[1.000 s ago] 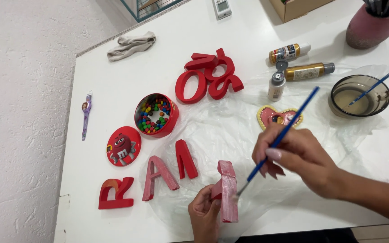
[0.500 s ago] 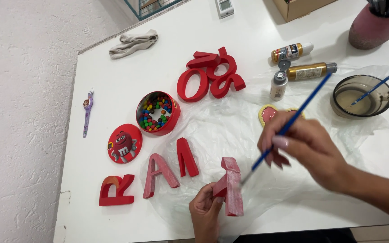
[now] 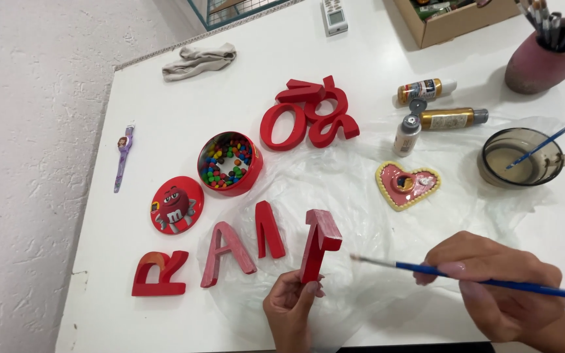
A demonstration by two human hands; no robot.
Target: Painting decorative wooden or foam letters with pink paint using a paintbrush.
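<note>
My left hand [image 3: 289, 307] pinches the lower end of a red wooden letter [image 3: 318, 243] and stands it on edge over the clear plastic sheet [image 3: 354, 189]. My right hand [image 3: 492, 287] grips a blue-handled paintbrush [image 3: 426, 268] whose tip points left, a short way from the letter. Three more red letters [image 3: 230, 252] lie in a row to the left. A heart-shaped dish [image 3: 405, 185] with pink paint sits beyond the brush.
A red tin of coloured candies [image 3: 229, 163] and its lid [image 3: 176, 204] lie left of centre. Stacked red letters [image 3: 308, 116], paint bottles [image 3: 436, 104], a glass cup with a brush [image 3: 523, 157], a brush pot [image 3: 544, 59], a cloth [image 3: 197, 60] and a purple watch [image 3: 123, 157] are about.
My right hand has dropped lower and right, pulling the brush off the letter. My left hand has turned the letter up on its edge.
</note>
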